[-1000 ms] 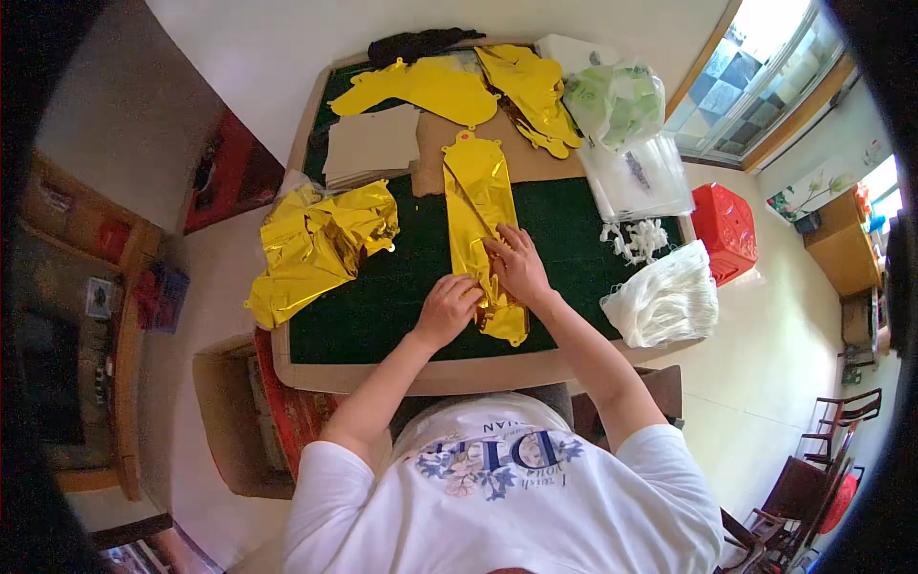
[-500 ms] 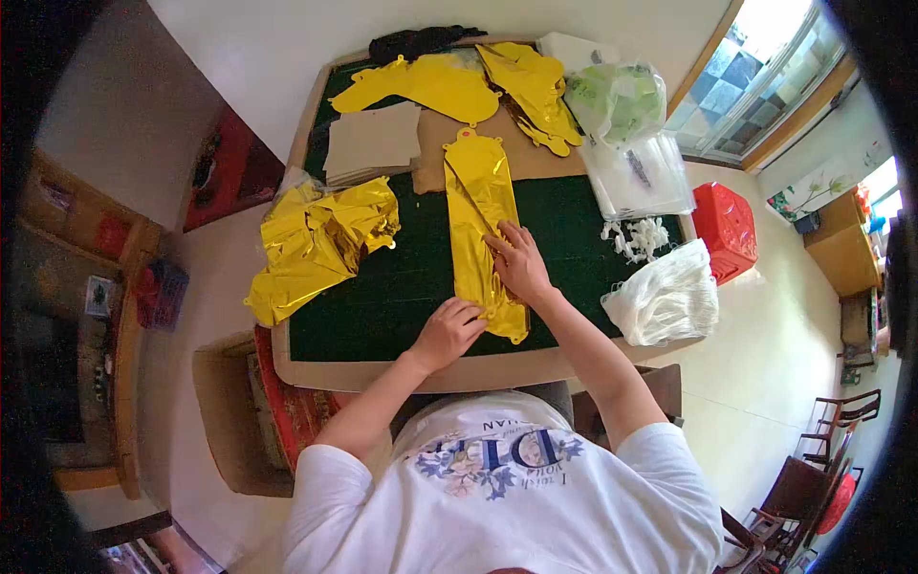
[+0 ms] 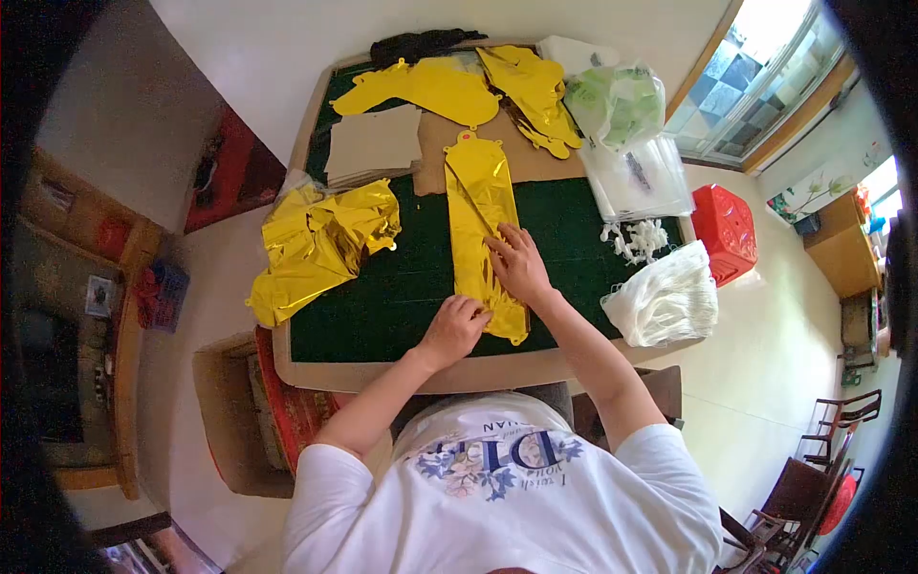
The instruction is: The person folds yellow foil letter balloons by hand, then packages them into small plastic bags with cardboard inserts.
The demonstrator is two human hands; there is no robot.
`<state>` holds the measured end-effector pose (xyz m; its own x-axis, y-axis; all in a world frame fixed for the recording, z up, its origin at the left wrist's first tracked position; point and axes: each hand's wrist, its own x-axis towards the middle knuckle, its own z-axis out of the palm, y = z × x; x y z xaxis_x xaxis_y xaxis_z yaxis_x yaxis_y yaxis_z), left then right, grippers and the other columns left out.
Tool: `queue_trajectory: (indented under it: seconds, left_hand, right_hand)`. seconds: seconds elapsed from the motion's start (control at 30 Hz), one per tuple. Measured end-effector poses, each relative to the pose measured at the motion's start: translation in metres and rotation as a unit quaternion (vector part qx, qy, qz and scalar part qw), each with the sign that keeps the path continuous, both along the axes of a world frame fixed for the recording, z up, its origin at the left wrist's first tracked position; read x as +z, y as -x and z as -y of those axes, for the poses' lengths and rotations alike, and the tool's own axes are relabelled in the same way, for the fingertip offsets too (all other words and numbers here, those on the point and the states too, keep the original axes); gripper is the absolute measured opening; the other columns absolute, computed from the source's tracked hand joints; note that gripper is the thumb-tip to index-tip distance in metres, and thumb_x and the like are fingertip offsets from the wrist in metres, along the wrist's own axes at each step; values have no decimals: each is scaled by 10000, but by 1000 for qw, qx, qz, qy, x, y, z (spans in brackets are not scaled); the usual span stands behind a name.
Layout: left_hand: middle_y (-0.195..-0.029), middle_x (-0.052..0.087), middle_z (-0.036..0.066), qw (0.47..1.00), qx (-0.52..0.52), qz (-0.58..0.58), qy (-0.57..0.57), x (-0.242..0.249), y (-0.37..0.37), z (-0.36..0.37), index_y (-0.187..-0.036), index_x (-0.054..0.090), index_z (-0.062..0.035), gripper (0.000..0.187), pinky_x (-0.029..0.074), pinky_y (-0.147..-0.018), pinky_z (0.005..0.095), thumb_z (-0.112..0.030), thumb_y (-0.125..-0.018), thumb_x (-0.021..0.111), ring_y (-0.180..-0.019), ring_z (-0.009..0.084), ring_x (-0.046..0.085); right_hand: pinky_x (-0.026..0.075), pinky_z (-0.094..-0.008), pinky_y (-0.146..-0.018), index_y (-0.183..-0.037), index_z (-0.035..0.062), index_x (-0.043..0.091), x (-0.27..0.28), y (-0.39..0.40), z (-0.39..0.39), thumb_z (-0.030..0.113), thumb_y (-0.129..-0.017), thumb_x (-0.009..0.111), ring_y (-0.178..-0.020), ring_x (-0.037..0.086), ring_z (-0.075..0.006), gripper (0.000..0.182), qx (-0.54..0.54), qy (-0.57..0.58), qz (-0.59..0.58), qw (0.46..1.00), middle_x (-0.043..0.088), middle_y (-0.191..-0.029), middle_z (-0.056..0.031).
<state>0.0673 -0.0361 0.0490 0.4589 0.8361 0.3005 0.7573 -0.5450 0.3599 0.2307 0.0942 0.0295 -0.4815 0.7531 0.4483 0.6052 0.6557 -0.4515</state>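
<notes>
A flat, folded gold foil balloon [image 3: 480, 196] lies lengthwise on the dark green table top, with small tabs at its ends and a red spot at the far one. My left hand [image 3: 454, 330] is closed at its near left edge, the fingertips pinching the foil. On the right side of the same balloon rests my right hand [image 3: 521, 268], its fingers stretched out and pressed on the foil. To the left is a crumpled heap of gold foil balloons [image 3: 320, 239]. More flat gold foil balloons [image 3: 430, 88] lie at the back.
A stack of grey cardboard sheets [image 3: 373, 143] sits back left. Along the right side are clear plastic bags [image 3: 641, 177], small white pieces [image 3: 639, 239] and a bundle of white string [image 3: 663, 295]. A red stool [image 3: 724, 232] stands beside the table, a cardboard box [image 3: 234, 421] below left.
The fingers of my left hand have drawn in slightly at the balloon's near left edge. My right hand stays in nearly the same place on the foil.
</notes>
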Motion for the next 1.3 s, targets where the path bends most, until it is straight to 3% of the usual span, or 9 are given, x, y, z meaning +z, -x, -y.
queue_trajectory:
  seconds: [0.17,0.37,0.53,0.77,1.07,1.23,1.3]
  left_hand:
    - [-1096,584,118,999,11,20,-43,1,-2,1,-1025,646,-64,261,436,-941,410,-80,-765,638,-1067,286,550]
    - [-1136,588,117,996,4,81,21,4,16,-12,-1054,641,-58,295,444,-953,405,-60,-759,638,-1096,285,549]
    - [-1156,588,112,995,25,-37,-92,6,44,-41,-1091,627,-61,280,445,-963,397,-52,-819,561,-1147,275,532]
    - [-1162,603,91,986,-7,-61,-153,2,42,-63,-1087,635,-69,280,441,-981,393,-84,-816,566,-1150,245,536]
    - [-1117,630,91,988,-28,-68,-137,-16,26,-64,-1059,651,-74,246,418,-1011,387,-95,-838,547,-1145,222,551]
    - [-1139,634,103,995,-5,-18,-102,-17,28,-59,-1057,655,-78,252,437,-994,395,-56,-830,549,-1123,235,575]
    - [-1114,645,108,998,-1,14,-64,-14,28,-56,-1061,654,-78,294,456,-967,380,-11,-780,602,-1094,246,593]
  right_hand:
    - [344,-459,-1049,-1128,69,622,4,0,2,191,-803,657,-1206,456,-384,349,-4,2,17,1000,509,-1276,-202]
    - [329,-461,-1064,-1145,69,612,5,-1,1,219,-794,675,-1223,446,-378,387,-1,14,20,1000,499,-1295,-197]
    - [322,-462,-1071,-1151,66,608,4,0,2,222,-795,673,-1232,440,-376,394,-4,16,24,1000,499,-1294,-195]
    - [318,-480,-1070,-1147,71,607,1,-2,0,214,-797,664,-1228,445,-372,383,3,7,11,1000,501,-1290,-191]
    - [319,-484,-1068,-1130,77,615,-4,-1,-3,199,-787,668,-1225,449,-365,368,4,0,2,1000,515,-1269,-191]
    - [319,-461,-1070,-1165,88,626,6,-2,-3,163,-850,615,-1232,447,-355,324,5,46,15,999,496,-1312,-186]
    - [345,-428,-1056,-1169,97,640,12,-7,-6,141,-884,580,-1227,455,-342,294,34,118,28,992,501,-1315,-175]
